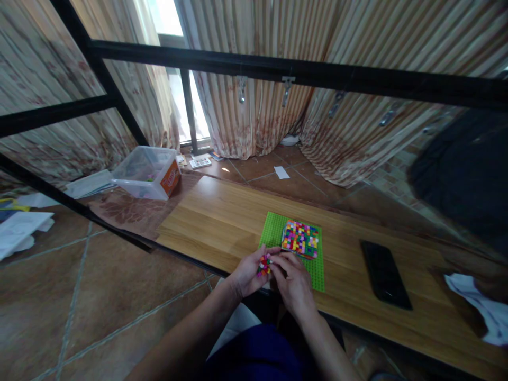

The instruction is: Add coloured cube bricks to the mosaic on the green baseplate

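- Loose white papers [19, 227]: on the tiled floor at far left.
- Clear plastic bin [145, 172]: on a patterned mat beyond the table's left end. Its near end bears an orange label [170, 179] whose writing is too small to read.
- Wooden table [214, 222]: runs from centre to the right edge.
- Left hand [248, 272]: at the table's near edge, fingers curled and pinched on the small brick cluster [263, 264].
- Small brick cluster: red, pink and green studs, held between both hands just over the near left corner of the green baseplate [273, 230].
- Right hand [293, 283]: touching the left hand, fingertips closed on the same cluster.
- Multi-coloured brick block [300, 239]: seated on the baseplate, just beyond the hands.
- Black phone [384, 275]: flat on the table, screen dark, well right of the baseplate.
- White cloth [484, 307]: at the far right edge.
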Available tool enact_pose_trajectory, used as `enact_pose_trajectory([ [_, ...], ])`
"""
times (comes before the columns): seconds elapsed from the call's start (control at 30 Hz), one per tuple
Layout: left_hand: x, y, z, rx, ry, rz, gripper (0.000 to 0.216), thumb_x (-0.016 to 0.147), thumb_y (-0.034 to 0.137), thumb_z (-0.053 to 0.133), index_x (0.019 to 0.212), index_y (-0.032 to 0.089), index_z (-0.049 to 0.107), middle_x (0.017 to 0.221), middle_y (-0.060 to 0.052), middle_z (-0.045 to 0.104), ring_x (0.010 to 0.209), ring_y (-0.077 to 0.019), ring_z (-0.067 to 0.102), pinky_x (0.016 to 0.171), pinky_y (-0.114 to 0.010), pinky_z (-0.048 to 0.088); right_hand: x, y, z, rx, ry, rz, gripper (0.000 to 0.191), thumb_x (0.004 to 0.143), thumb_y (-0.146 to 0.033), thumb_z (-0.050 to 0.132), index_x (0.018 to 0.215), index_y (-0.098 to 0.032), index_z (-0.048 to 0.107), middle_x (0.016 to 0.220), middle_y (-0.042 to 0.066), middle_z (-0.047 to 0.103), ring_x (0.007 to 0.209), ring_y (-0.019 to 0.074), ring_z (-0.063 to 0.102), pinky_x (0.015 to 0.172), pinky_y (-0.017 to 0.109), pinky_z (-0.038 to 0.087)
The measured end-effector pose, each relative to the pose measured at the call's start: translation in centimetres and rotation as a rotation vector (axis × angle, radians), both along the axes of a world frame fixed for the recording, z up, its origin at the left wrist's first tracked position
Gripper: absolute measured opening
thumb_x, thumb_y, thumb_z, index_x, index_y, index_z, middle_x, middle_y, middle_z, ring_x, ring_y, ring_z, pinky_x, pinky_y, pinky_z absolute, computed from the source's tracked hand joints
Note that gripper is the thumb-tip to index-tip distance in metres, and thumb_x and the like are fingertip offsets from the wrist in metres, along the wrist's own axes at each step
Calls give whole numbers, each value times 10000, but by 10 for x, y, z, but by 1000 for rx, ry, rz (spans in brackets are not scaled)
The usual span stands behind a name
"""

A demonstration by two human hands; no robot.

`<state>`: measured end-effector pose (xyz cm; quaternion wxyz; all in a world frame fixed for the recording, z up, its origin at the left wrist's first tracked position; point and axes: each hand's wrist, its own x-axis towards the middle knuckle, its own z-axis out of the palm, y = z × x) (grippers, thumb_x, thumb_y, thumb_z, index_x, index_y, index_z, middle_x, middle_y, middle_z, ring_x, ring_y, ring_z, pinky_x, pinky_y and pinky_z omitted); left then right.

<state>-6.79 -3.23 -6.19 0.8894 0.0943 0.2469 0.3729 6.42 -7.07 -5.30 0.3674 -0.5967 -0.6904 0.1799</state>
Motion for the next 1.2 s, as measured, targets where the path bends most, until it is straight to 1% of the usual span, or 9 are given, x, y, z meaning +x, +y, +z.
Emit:
enact_pose_trajectory([
  [0.27, 1, 1, 1, -15, 23, 1, 376, 962, 371, 446, 1069, 90, 672, 967, -104, 698, 826, -141, 639, 816, -249, 474, 3, 2, -3, 7, -21, 0, 260, 917, -319, 483, 1026, -283, 717, 998, 46, 664, 938, 199, 608, 830, 355, 489],
  [0.47, 2, 1, 3, -36, 58, 2, 406, 977, 373, 403, 1080, 85, 669, 985, -110, 697, 824, -142, 639, 795, -251, 481, -2, 3, 0, -18, -4, -55, 259, 928, -317, 466, 964, -252, 714, 961, 50, 665, 926, 203, 601, 825, 348, 474],
  [0.6, 1, 0, 3, -22, 66, 14, 372, 967, 354, 436, 1082, 81, 660, 993, -119, 696, 836, -152, 646, 868, -282, 470, -2, -1, 8, -9, 54, -95, 272, 941, -325, 440, 952, -232, 696, 969, 54, 670, 914, 191, 612, 813, 332, 476],
  [0.7, 1, -1, 6, -8, 48, -5, 371, 963, 360, 447, 1121, 86, 640, 1089, -142, 682, 925, -177, 654, 915, -308, 457, 11, -5, 19, 30, 85, -165, 284, 942, -351, 439, 966, -215, 687, 995, 65, 674, 928, 187, 620, 839, 330, 472],
  [0.8, 0, 0, 8, -5, 51, -36, 399, 967, 379, 433, 1168, 88, 618, 1193, -162, 650, 1028, -203, 641, 920, -311, 455, 36, -5, 27, 60, 71, -268, 313, 926, -409, 453, 961, -204, 687, 977, 76, 676, 908, 198, 623, 827, 340, 471],
  [0.9, -1, 1, 8, -5, 71, -45, 420, 970, 387, 423, 1197, 82, 601, 1269, -175, 613, 1080, -218, 627, 926, -311, 452, 65, -1, 29, 37, 22, -400, 350, 898, -463, 470, 941, -194, 688, 936, 79, 678, 849, 206, 625, 762, 336, 471],
  [0.97, -1, 1, 6, -1, 78, -50, 424, 968, 386, 428, 1212, 81, 593, 1301, -180, 594, 1093, -221, 623, 928, -312, 451, 79, 3, 28, 26, -3, -457, 375, 886, -486, 469, 936, -185, 689, 934, 85, 683, 841, 212, 626, 753, 336, 467],
  [1.07, -1, 1, 6, -1, 82, -52, 422, 965, 383, 439, 1220, 80, 588, 1318, -183, 582, 1105, -225, 618, 933, -316, 449, 88, 10, 24, 32, -16, -462, 415, 879, -513, 452, 936, -177, 689, 952, 102, 694, 847, 223, 629, 763, 346, 467],
  [1.2, -1, 1, 8, -7, 89, -49, 416, 967, 382, 434, 1205, 81, 596, 1302, -180, 595, 1097, -225, 622, 922, -313, 453, 87, 18, 22, 2, -16, -413, 426, 875, -520, 441, 926, -178, 690, 950, 110, 709, 844, 232, 636, 779, 358, 469],
])
